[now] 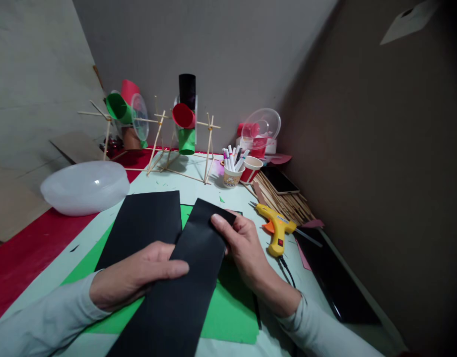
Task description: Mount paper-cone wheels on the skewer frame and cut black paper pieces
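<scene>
A long black paper strip (179, 287) lies slanted across the middle, held at both sides. My left hand (135, 275) grips its left edge, thumb on top and fingers curled under. My right hand (243, 245) pinches its right edge near the far end, thumb on top. Beneath it lie a second black sheet (142, 225) and a green sheet (228, 317) on the pale table.
A yellow glue gun (277, 229) lies right of my right hand, by a bundle of wooden sticks (284, 201) and a phone (279, 180). Cups of markers (233, 168), a stick-and-cup model (183, 129), a white bowl (85, 187) and red paper (23, 253) surround the work.
</scene>
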The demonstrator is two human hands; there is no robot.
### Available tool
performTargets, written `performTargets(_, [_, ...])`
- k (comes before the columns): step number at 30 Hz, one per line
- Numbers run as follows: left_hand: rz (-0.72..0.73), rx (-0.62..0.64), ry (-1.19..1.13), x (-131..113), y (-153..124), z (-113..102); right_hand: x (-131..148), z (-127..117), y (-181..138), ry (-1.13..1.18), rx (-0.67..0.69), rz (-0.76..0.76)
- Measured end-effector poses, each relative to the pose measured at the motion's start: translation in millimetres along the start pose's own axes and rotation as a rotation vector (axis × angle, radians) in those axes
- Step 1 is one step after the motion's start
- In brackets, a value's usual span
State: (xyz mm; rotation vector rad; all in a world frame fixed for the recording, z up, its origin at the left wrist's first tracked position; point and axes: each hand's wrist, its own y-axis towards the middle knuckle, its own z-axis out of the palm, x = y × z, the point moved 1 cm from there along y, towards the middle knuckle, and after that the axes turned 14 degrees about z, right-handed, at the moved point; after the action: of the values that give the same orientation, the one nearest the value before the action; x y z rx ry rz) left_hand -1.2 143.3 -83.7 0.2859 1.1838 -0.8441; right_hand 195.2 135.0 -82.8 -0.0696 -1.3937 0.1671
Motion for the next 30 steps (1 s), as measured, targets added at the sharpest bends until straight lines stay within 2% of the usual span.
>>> performTargets(3, [0.139,-0.190,0.123,-7,1,3,-1,-7,6,0.005,-0.082,-0.017])
performTargets(5, [0.234,-0.247,0.307,-11,1,1,-2,-10,9,0.010,-0.088,-0.015])
performTargets(8, [0.317,-0.212,0.538,-13,0,-3,-5,-12,11,0.013,-0.075,-0.025])
performTargets(13, [0.289,-0.148,0.776,-14,-4,-5,-7,-15,14,0.043,-0.094,-0.014])
performTargets(15, [0.290,-0.188,0.810,-13,-9,-5,-9,-17,16,0.083,-0.098,-0.003])
performTargets(19, [0.413,-0.399,0.806,-13,-20,-2,-13,-21,20,0.122,-0.112,0.033])
performTargets(21, [0.451,-0.432,0.813,-11,-22,0,-14,-22,20,0.111,-0.122,0.049])
performTargets(23, [0.465,-0.418,0.835,-9,-21,0,-13,-21,19,0.089,-0.125,0.041])
performTargets(28, [0.516,-0.252,0.937,-2,-11,-14,-4,-16,11,-0.044,-0.112,-0.086])
performTargets(30, [0.479,-0.273,0.873,1,-7,-21,-2,-15,9,-0.104,-0.126,-0.122])
